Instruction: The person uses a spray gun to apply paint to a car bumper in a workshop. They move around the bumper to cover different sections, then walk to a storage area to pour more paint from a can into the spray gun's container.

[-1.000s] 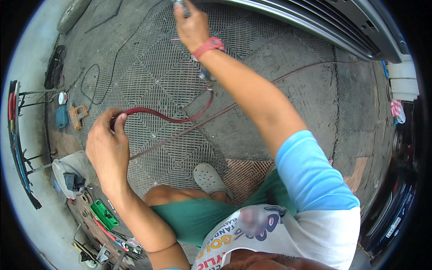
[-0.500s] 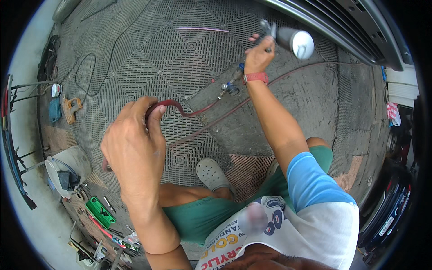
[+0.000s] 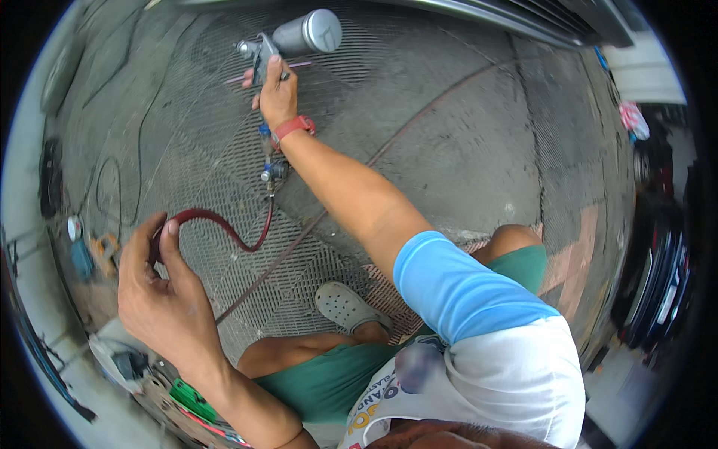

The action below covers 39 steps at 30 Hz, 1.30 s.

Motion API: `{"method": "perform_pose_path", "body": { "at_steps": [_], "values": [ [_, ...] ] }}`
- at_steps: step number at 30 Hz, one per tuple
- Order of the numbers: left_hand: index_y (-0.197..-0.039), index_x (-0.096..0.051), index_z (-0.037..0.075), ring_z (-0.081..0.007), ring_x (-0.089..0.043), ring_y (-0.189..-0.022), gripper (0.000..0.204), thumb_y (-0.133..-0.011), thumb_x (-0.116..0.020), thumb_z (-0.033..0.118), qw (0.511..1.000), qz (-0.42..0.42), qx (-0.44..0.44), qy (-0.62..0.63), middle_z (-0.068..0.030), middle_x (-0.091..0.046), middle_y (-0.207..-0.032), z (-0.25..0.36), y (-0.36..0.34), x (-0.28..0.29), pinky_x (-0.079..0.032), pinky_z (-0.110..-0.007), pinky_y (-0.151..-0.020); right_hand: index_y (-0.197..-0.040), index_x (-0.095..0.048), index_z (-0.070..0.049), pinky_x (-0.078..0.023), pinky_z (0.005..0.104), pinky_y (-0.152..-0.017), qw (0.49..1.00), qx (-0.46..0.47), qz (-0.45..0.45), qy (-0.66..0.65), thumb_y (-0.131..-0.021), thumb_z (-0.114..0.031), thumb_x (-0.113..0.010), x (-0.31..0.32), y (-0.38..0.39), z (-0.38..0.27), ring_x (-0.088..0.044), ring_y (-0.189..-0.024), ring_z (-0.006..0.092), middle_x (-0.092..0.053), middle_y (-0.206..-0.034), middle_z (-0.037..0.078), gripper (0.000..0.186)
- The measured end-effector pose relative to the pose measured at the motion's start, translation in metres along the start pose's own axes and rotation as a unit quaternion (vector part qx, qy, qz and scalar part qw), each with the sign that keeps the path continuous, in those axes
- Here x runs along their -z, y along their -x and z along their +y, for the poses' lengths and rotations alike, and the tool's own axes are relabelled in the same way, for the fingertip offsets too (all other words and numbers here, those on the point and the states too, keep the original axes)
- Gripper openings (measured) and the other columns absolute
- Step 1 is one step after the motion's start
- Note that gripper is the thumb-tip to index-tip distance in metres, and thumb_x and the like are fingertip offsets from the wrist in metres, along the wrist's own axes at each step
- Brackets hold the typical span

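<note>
Right hand (image 3: 277,93) closed around raised spray gun (image 3: 288,41); left hand (image 3: 161,288) pinching red air hose (image 3: 224,228); no spraying visible yet.

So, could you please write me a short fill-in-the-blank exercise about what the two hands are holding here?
1. The right hand grips a spray gun with a ____ metal cup.
2. The left hand holds a hose coloured ____.
3. The right wrist wears a ____ band.

Missing words: silver; red; red

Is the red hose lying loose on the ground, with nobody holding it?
No, the left hand grips the red hose, which loops up to the spray gun in the right hand.
</note>
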State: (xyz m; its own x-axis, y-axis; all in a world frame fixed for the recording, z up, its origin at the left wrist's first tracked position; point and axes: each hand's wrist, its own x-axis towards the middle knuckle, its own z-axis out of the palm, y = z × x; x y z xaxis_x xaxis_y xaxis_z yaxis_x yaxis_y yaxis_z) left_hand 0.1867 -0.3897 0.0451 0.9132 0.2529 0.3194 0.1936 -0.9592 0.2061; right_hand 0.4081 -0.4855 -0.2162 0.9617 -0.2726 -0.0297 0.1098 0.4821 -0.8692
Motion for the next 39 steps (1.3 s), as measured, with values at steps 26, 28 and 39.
{"method": "perform_pose_path", "body": {
  "at_steps": [26, 28, 39],
  "values": [
    [-0.080, -0.052, -0.003, -0.0168, -0.035, -0.061, 0.039, -0.104, -0.065, 0.025, 0.956, -0.266, -0.122, 0.005, -0.0080, -0.040, -0.064, 0.260, -0.004, 0.009, -0.029, -0.038, -0.054, -0.115, -0.062, 0.002, -0.057, 0.0322, -0.046, 0.865, 0.203, 0.457, 0.022, -0.112, -0.049, -0.035, 0.561, -0.103, -0.413, -0.070, -0.083, 0.0199, -0.072, -0.098, 0.012, 0.058],
    [-0.081, -0.051, -0.001, -0.0123, -0.033, -0.064, 0.041, -0.106, -0.062, 0.029, 0.963, -0.256, -0.064, 0.058, -0.0007, -0.039, -0.067, 0.281, -0.003, 0.066, -0.026, -0.035, -0.054, -0.107, -0.064, 0.001, -0.056, 0.0290, -0.045, 0.893, 0.106, 0.436, 0.017, -0.112, -0.049, -0.038, 0.543, -0.081, -0.431, -0.067, -0.071, 0.0176, -0.072, -0.096, 0.011, 0.057],
    [-0.111, -0.067, 0.000, -0.0152, -0.057, -0.083, 0.057, -0.106, -0.053, 0.056, 0.941, -0.165, 0.211, 0.207, -0.0055, -0.063, -0.093, 0.400, 0.051, 0.110, -0.046, -0.031, -0.072, -0.110, -0.070, -0.003, -0.051, 0.0300, -0.044, 0.932, -0.114, 0.341, -0.046, -0.107, -0.057, -0.046, 0.532, -0.112, -0.446, -0.070, -0.069, 0.0136, -0.074, -0.084, 0.007, 0.060]
  ]
}}
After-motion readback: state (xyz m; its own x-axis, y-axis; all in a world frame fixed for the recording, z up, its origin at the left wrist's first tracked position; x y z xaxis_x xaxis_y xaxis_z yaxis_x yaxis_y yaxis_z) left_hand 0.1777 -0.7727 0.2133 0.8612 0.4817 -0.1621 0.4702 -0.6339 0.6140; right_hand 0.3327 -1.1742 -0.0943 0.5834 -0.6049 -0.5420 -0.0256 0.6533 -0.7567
